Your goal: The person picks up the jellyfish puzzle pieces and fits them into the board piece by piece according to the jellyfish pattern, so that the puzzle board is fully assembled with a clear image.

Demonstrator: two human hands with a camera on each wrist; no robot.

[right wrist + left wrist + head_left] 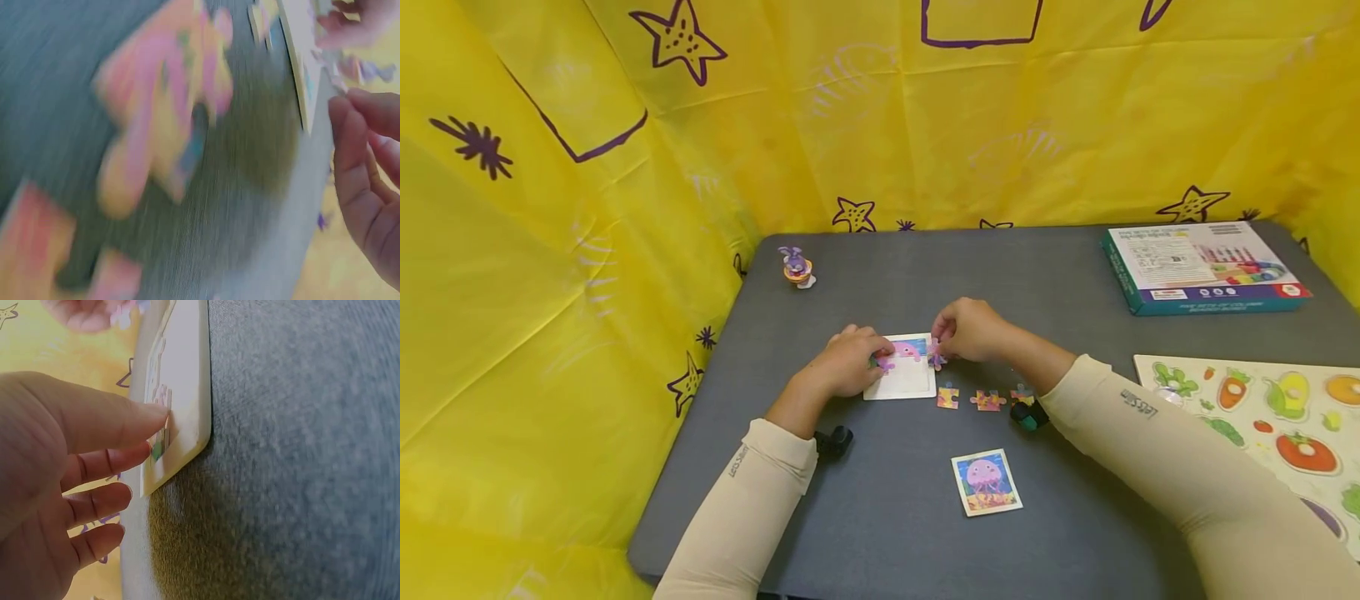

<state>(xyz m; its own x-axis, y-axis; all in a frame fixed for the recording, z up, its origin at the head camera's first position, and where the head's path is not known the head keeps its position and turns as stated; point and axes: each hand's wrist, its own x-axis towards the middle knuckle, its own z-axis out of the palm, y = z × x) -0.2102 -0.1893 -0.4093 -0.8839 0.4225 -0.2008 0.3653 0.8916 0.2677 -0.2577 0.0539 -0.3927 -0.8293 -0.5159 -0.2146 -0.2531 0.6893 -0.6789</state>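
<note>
A white square puzzle tray (910, 383) lies on the table, with joined pieces showing a pink jellyfish (908, 350) along its far side. At the tray's left edge my left hand (850, 361) pinches a pink jigsaw piece (886, 365) between thumb and index finger, low over the tray. Its other fingers are spread in the left wrist view. My right hand (973, 331) pinches another pink and purple jigsaw piece (936, 356) by the tray's right edge. Several loose jigsaw pieces (988, 401) lie in a row right of the tray.
A jellyfish picture card (987, 483) lies nearer me. To the right are a board of vegetable pictures (1240, 442) and a flat game box (1206, 267). A small purple toy figure (796, 267) stands far left on the grey table (880, 517). Yellow cloth (925, 125) hangs behind.
</note>
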